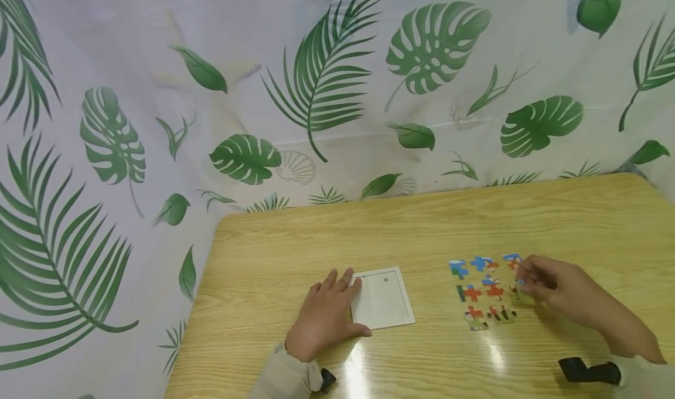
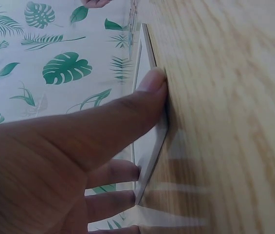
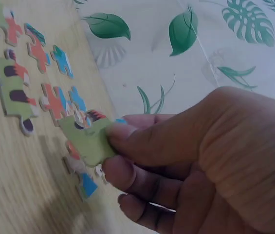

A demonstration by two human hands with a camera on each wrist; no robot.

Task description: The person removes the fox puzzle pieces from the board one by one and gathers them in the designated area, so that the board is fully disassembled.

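My right hand [image 1: 564,287] pinches a mostly green jigsaw puzzle piece [image 3: 86,141] between thumb and fingers, raised a little off the table in the right wrist view. Beside it, several other puzzle pieces [image 1: 494,292] lie face up in loose rows, printed in blue, red and green. My left hand [image 1: 327,314] is spread at the left side of a white, square puzzle tray [image 1: 408,320]. The left thumb [image 2: 152,87] touches the tray's near edge, and the other fingertips [image 2: 132,170] rest along its left side. A small round mark shows inside the tray's raised border.
Both hands work over a wood-grain table [image 1: 295,241]. A white curtain [image 1: 348,176] with green leaf prints hangs behind and left of it. Black straps [image 1: 587,371] sit at the cuffs. Bare wood separates the tray from the pieces.
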